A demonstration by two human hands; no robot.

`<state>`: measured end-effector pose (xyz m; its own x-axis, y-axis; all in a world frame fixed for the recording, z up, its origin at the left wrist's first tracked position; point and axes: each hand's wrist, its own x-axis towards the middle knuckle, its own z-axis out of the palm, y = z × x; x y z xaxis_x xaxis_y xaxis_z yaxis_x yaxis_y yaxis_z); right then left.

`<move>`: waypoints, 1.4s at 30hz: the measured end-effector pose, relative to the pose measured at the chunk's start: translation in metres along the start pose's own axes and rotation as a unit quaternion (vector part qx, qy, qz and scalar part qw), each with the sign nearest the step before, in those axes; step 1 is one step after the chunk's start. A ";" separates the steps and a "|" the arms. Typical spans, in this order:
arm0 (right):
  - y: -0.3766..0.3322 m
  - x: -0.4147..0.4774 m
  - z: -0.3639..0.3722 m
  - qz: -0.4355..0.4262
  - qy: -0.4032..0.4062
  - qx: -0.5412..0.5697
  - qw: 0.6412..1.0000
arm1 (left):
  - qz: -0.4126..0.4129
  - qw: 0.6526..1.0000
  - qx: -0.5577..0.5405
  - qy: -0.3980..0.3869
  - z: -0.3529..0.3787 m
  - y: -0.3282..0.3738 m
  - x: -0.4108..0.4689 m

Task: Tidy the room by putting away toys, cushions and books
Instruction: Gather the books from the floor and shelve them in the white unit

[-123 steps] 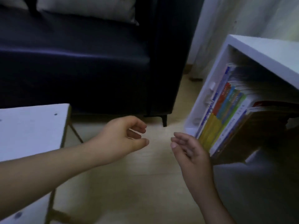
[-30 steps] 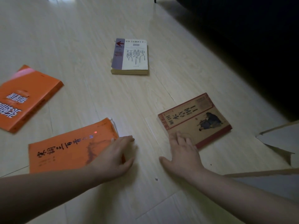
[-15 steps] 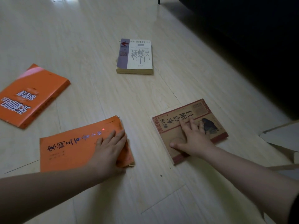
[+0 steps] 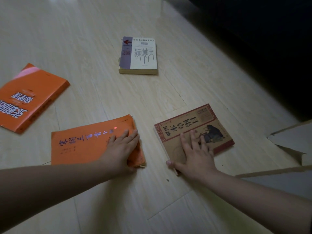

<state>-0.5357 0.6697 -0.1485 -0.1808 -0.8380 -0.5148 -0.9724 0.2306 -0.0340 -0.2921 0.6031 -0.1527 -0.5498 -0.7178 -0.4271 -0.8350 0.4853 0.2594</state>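
Fingers (image 4: 128, 134) of the left hand (image 4: 120, 149) lie straight and close together, flat on the right end of a thin orange paperback (image 4: 79, 146) on the wooden floor (image 4: 94, 48). The right hand (image 4: 196, 152) presses a brown red-bordered book (image 4: 189, 123) just beside it, fingers spread, thumb at the near corner, perhaps hooked under the edge. A white-and-purple book (image 4: 140, 56) lies farther off, a thicker orange book (image 4: 28, 97) at far left, cardboard flaps (image 4: 290, 139) at right.

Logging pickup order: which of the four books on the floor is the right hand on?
The brown book with the red border. The right hand lies on it; the left hand rests on an orange book, and the white book lies untouched.
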 end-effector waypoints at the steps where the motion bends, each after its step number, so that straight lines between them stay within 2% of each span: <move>1: 0.000 0.001 -0.006 -0.004 0.008 0.009 1.000 | 0.009 1.000 0.005 -0.005 -0.002 0.002 0.002; 3: 0.004 0.014 -0.023 -0.011 0.048 0.040 0.998 | 0.029 0.999 0.008 -0.012 -0.005 0.004 0.004; 6: 0.028 0.038 -0.049 0.048 0.078 0.110 0.990 | 0.061 0.998 0.013 -0.021 -0.003 0.008 0.005; 11: 0.072 0.053 -0.048 0.165 0.009 0.178 0.970 | 0.121 0.992 0.018 -0.030 0.003 0.018 0.002; 21: 0.062 0.032 -0.028 0.227 -0.015 0.157 0.961 | 0.136 0.990 -0.006 -0.032 0.002 0.015 0.004; 27: 0.063 0.020 -0.017 0.292 -0.014 0.285 0.913 | 0.122 0.991 -0.001 -0.050 -0.002 0.016 0.002; 32: 0.072 0.018 -0.027 0.303 0.065 0.447 0.839 | 0.118 0.991 -0.008 -0.059 -0.005 0.014 0.001; 34: 0.069 0.021 -0.031 0.300 0.092 0.446 0.838 | 0.111 0.992 -0.009 -0.061 -0.004 0.014 0.002; 37: 0.066 0.018 -0.038 0.273 0.134 0.421 0.855 | 0.101 0.993 -0.035 -0.045 -0.006 0.014 0.001; 40: 0.064 0.010 -0.049 0.245 0.197 0.411 0.856 | 0.107 0.982 -0.152 0.009 -0.008 0.018 -0.003; 42: 0.061 0.006 -0.057 0.235 0.239 0.429 0.839 | 0.076 0.962 -0.261 0.037 -0.011 0.024 -0.007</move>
<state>-0.6047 0.6508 -0.1046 -0.7521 -0.6103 -0.2488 -0.3510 0.6905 -0.6324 -0.3088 0.6144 -0.1338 -0.6508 -0.7011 -0.2915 -0.6308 0.2856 0.7215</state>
